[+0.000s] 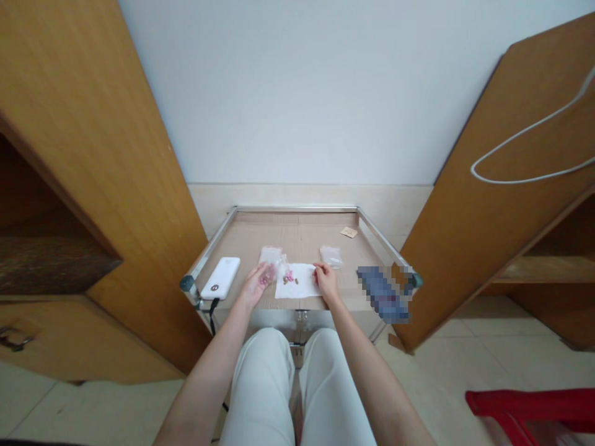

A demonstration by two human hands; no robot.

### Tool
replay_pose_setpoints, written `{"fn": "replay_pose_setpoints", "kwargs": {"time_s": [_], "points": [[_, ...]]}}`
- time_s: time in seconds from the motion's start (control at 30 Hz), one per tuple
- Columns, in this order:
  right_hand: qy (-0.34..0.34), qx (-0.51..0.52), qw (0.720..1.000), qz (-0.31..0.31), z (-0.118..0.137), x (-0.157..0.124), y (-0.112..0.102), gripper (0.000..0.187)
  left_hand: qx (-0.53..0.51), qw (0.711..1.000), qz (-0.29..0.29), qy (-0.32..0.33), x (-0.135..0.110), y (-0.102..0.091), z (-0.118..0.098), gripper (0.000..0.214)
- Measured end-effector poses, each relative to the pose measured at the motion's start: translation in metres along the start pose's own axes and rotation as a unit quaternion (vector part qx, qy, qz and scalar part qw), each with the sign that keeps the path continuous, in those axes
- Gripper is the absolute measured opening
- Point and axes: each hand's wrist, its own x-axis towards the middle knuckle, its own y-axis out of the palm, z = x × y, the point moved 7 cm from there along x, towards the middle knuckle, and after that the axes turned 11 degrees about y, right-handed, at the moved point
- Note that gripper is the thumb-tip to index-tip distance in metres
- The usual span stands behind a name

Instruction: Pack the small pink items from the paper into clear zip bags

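My left hand (255, 286) is closed around a small clear plastic bag (268, 274) with pinkish pieces inside, held beside the left edge of a white sheet of paper or tissue (302, 288). On that sheet lie a few small pink pieces (290, 276) and brown pieces (296, 281), too small to name. Over the sheet's right edge, my right hand (326, 282) has its thumb and fingertips pinched together; what they hold, if anything, is hidden. Another clear bag (271, 253) lies behind my left hand. Beyond my right hand lies a further clear bag (331, 256).
The brown tabletop (297, 232) has a raised metal rim. On it are a white power bank or phone-like device (221, 277), a small beige packet (348, 232) and a pixelated blue item (382, 294). Wooden cabinets flank the table; a red stool (530, 409) stands right.
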Motion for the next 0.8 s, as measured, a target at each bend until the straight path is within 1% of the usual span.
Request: {"fn": "replay_pose_setpoints", "kwargs": {"time_s": [0.1,0.2,0.27,0.37,0.43,0.47,0.53,0.6,0.67,0.8], "points": [[-0.011,0.004,1.000,-0.003,0.001,-0.001,-0.001,0.022,0.011,1.000,0.009,0.018,-0.003,-0.003,0.002,0.023],[-0.032,0.014,0.999,0.001,0.008,-0.006,0.000,0.023,0.018,0.999,0.017,0.031,-0.006,-0.006,0.001,0.029],[-0.047,0.019,0.999,0.014,0.016,-0.010,0.005,0.023,0.013,0.999,0.026,0.038,-0.007,-0.005,0.000,0.029],[-0.055,0.011,0.998,0.035,0.030,-0.020,0.017,0.021,0.011,0.998,0.042,0.037,-0.008,-0.004,-0.001,0.031],[-0.041,-0.004,0.996,0.074,0.036,-0.026,0.031,0.020,0.012,0.997,0.059,0.038,-0.009,-0.002,-0.001,0.034],[-0.019,-0.011,0.994,0.105,0.036,-0.030,0.039,0.020,0.014,0.997,0.068,0.041,-0.009,0.000,-0.001,0.036],[0.023,-0.012,0.984,0.175,0.035,-0.037,0.055,0.022,0.024,0.995,0.085,0.047,-0.009,0.002,-0.002,0.039],[0.040,-0.005,0.975,0.217,0.033,-0.042,0.065,0.023,0.036,0.993,0.099,0.053,-0.010,0.003,-0.003,0.042],[0.034,-0.003,0.975,0.220,0.034,-0.043,0.069,0.023,0.041,0.991,0.112,0.057,-0.010,0.003,-0.003,0.045],[0.038,-0.016,0.980,0.194,0.035,-0.040,0.073,0.020,0.043,0.988,0.130,0.071,-0.009,0.003,-0.001,0.044]]}}
